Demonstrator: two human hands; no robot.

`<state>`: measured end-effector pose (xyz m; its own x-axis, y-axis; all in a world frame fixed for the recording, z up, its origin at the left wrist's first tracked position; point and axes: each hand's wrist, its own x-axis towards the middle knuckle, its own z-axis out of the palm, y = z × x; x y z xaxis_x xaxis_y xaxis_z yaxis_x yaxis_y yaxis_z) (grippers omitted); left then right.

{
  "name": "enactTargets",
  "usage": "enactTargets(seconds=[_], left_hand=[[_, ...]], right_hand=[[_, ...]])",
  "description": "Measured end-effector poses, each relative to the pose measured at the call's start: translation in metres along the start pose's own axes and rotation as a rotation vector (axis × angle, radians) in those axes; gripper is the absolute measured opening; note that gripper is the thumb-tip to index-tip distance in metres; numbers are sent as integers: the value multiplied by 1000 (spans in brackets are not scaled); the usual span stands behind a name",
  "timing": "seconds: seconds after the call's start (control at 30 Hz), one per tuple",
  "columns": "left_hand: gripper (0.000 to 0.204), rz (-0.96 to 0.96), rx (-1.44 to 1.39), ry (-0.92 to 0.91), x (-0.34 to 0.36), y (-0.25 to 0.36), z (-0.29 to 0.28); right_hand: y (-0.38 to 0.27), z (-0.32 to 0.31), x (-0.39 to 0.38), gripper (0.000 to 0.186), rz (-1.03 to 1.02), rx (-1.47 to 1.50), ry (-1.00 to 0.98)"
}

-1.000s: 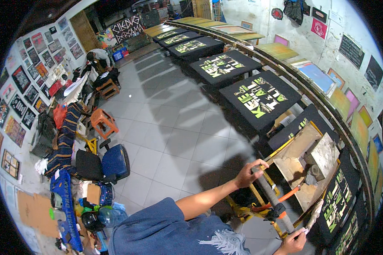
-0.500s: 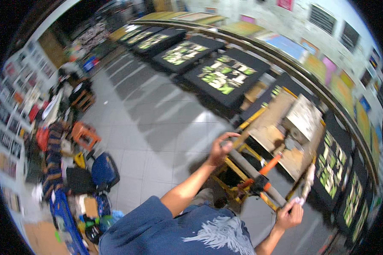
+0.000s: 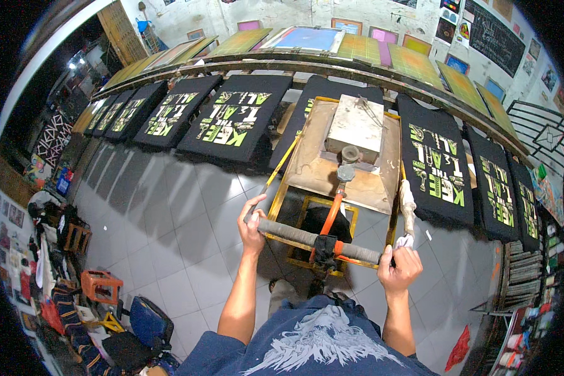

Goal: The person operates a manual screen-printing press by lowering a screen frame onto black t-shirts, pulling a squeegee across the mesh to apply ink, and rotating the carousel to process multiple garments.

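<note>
My left hand (image 3: 251, 230) is closed around the left end of a grey-wrapped handlebar (image 3: 288, 232), its index finger stretched forward. At the bar's other end my right hand (image 3: 400, 268) grips in a fist, beside a whitish cloth-wrapped side rail (image 3: 407, 203). The bar belongs to a yellow-framed trolley (image 3: 279, 188) carrying a wide tan metal hood (image 3: 307, 164) with a white box (image 3: 356, 122) on top. An orange hose (image 3: 334, 213) runs from a grey valve (image 3: 345, 173) to black wrapping (image 3: 324, 247) on the bar. The trolley's hood partly covers a black printed shirt (image 3: 319, 91).
Black shirts with green and white prints lie in a row on both sides, such as one shirt (image 3: 235, 119) and another (image 3: 435, 163). A long rail (image 3: 282, 65) runs behind them. An orange stool (image 3: 102, 286) and a blue chair (image 3: 149, 321) stand left. A red scrap (image 3: 459, 348) lies on the tiled floor.
My view has swung right, bringing the trolley nearly straight ahead and more of the right-hand shirts into sight. Both hands keep their hold on the handlebar.
</note>
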<state>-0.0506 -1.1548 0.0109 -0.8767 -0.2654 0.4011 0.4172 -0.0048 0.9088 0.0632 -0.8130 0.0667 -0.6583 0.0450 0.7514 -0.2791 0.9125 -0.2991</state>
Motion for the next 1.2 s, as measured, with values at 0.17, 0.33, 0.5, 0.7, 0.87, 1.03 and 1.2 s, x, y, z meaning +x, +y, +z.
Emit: enactTargets(seconds=[0.17, 0.33, 0.5, 0.7, 0.87, 1.03, 1.2], left_hand=[[63, -45, 45, -30, -3, -1, -6], [72, -24, 95, -2, -2, -4, -3], [77, -3, 133, 5, 0, -6, -1], [79, -24, 128, -25, -1, -9, -7], [79, 30, 105, -20, 0, -9, -5], [72, 6, 102, 19, 0, -7, -3], [78, -38, 102, 97, -2, -5, 0]], right_hand=[[-7, -1, 7, 34, 9, 5, 27], [-4, 1, 6, 35, -8, 10, 42], [-1, 1, 5, 35, -31, 23, 45], [-3, 0, 6, 34, -23, 12, 37], [-3, 1, 7, 33, -6, 15, 37], [-4, 1, 8, 33, -13, -1, 28], [-8, 2, 8, 35, 0, -6, 60]])
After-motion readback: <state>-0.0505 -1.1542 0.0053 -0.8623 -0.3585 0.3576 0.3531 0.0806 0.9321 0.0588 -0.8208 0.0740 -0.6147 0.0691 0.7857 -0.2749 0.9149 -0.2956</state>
